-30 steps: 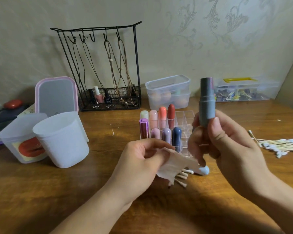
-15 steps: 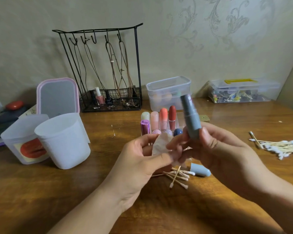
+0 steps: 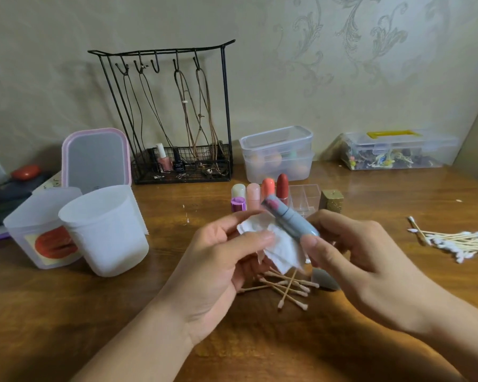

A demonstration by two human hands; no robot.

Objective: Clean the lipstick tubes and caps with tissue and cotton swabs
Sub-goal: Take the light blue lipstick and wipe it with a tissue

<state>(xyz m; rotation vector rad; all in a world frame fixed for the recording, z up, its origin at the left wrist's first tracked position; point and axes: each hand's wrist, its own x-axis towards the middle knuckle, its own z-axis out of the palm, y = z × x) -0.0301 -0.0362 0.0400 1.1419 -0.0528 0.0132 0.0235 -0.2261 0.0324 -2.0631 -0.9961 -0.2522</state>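
In front of the clear organizer (image 3: 305, 195), the right hand (image 3: 362, 260) grips the blue-grey lipstick tube (image 3: 287, 220), tilted onto tissue (image 3: 276, 244) pinched by the left hand (image 3: 221, 260); best to wrap the tissue snugly and rotate the tube slowly

Left hand (image 3: 218, 266) reaching in from lower left, palm turned inward, thumb and fingers pinching a tissue (image 3: 276, 244). Right hand (image 3: 362, 260) coming in from lower right, fingers curled, thumb and fingertips gripping a lipstick tube (image 3: 290, 221) tilted toward the left hand.
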